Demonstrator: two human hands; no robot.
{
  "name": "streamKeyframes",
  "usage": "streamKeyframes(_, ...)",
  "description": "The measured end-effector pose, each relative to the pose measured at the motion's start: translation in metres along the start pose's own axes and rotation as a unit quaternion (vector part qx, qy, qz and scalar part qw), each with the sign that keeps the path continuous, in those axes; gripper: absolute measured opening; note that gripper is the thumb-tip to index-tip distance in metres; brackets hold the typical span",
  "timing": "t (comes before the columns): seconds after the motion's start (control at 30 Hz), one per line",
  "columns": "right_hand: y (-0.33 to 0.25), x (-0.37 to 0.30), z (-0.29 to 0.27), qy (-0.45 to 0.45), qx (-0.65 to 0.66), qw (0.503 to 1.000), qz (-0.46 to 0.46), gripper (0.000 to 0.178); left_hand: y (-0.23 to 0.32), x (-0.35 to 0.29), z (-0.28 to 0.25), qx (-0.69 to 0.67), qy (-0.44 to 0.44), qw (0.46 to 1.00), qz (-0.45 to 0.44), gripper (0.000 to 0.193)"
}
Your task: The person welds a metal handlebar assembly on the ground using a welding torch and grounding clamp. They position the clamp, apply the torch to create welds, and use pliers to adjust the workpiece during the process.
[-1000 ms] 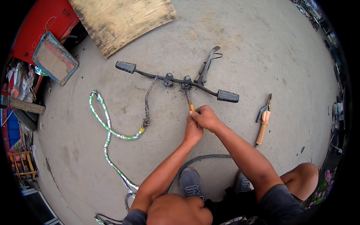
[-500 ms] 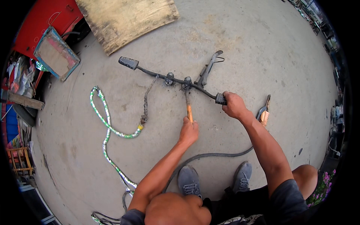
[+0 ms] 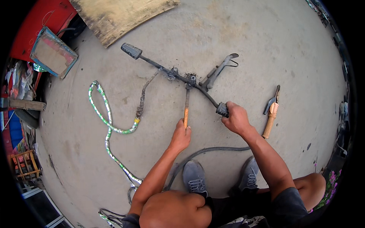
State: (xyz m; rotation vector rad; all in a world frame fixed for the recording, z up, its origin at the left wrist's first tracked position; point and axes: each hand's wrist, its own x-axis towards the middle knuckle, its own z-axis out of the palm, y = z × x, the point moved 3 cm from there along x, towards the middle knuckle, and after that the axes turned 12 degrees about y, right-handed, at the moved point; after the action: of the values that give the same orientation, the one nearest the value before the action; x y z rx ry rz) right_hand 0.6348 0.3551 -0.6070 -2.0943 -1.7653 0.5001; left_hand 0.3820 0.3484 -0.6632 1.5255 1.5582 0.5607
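Note:
A dark metal footrest bar (image 3: 152, 64), like a motorcycle's, stretches across the concrete. It has a black rubber peg (image 3: 131, 51) at the far left end, two brackets along the middle and a side stand (image 3: 220, 71) branching off. My right hand (image 3: 236, 118) is closed around the near right peg. My left hand (image 3: 180, 136) is closed on the orange grip of what looks like a hammer (image 3: 186, 110). Its thin rusty shaft reaches the right-hand bracket (image 3: 191, 80), and its head is hard to tell apart from that dark metal.
A welding electrode holder (image 3: 271, 113) lies at right, near a black cable (image 3: 213, 149). At left lies a looped hose (image 3: 108, 110) wrapped in green and silver. A wooden board (image 3: 125, 17), a blue-framed panel (image 3: 55, 53) and a red cabinet (image 3: 42, 22) stand at upper left.
The bar has tilted, its right end dropping lower with my right hand. My left hand and the hammer have shifted left and slightly down. The whole view has also moved a little.

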Motion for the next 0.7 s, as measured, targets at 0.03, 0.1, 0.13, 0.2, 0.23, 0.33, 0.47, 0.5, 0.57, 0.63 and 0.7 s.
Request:
streamKeyframes(0.03, 0.000, 0.001, 0.000, 0.003, -0.005, 1.000, -0.001, 0.028, 0.002, 0.001, 0.000, -0.004, -0.007, 1.000, -0.013, 0.043)
streamKeyframes(0.1, -0.001, 0.003, 0.000, 0.012, -0.012, 1.000, -0.007, 0.028, 0.005, 0.003, -0.001, -0.012, -0.020, 0.999, -0.038, 0.041)
streamKeyframes(0.13, 0.000, 0.003, 0.000, 0.017, -0.017, 1.000, -0.010, 0.028, 0.006, 0.004, -0.002, -0.017, -0.022, 0.998, -0.051, 0.041)
streamKeyframes(0.2, 0.002, 0.003, 0.004, 0.024, -0.027, 0.999, -0.010, 0.028, 0.007, 0.006, -0.003, -0.025, -0.026, 0.996, -0.076, 0.043)
streamKeyframes(0.23, 0.002, 0.003, 0.006, 0.029, -0.032, 0.999, -0.011, 0.028, 0.004, 0.007, -0.003, -0.021, -0.013, 0.997, -0.072, 0.041)
streamKeyframes(0.33, 0.001, 0.002, 0.008, 0.056, -0.031, 0.998, -0.020, 0.026, -0.002, 0.008, 0.000, -0.015, 0.019, 0.997, -0.070, 0.039)
streamKeyframes(0.47, -0.001, 0.000, 0.009, 0.065, -0.023, 0.997, -0.021, 0.025, -0.001, 0.010, 0.001, -0.017, 0.041, 0.997, -0.060, 0.040)
streamKeyframes(0.5, -0.001, 0.000, 0.009, 0.064, -0.021, 0.998, -0.021, 0.025, -0.001, 0.010, 0.001, -0.014, 0.046, 0.998, -0.051, 0.041)
streamKeyframes(0.57, -0.001, -0.001, 0.008, 0.063, -0.020, 0.998, -0.020, 0.025, -0.003, 0.010, 0.002, -0.026, 0.047, 0.998, -0.042, 0.041)
streamKeyframes(0.63, -0.002, 0.001, 0.007, 0.064, -0.021, 0.998, -0.020, 0.025, -0.005, 0.011, 0.001, -0.030, 0.049, 0.998, -0.033, 0.041)
streamKeyframes(0.7, -0.002, -0.001, 0.007, 0.058, -0.022, 0.998, -0.017, 0.025, -0.006, 0.011, 0.001, -0.027, 0.051, 0.998, -0.023, 0.042)
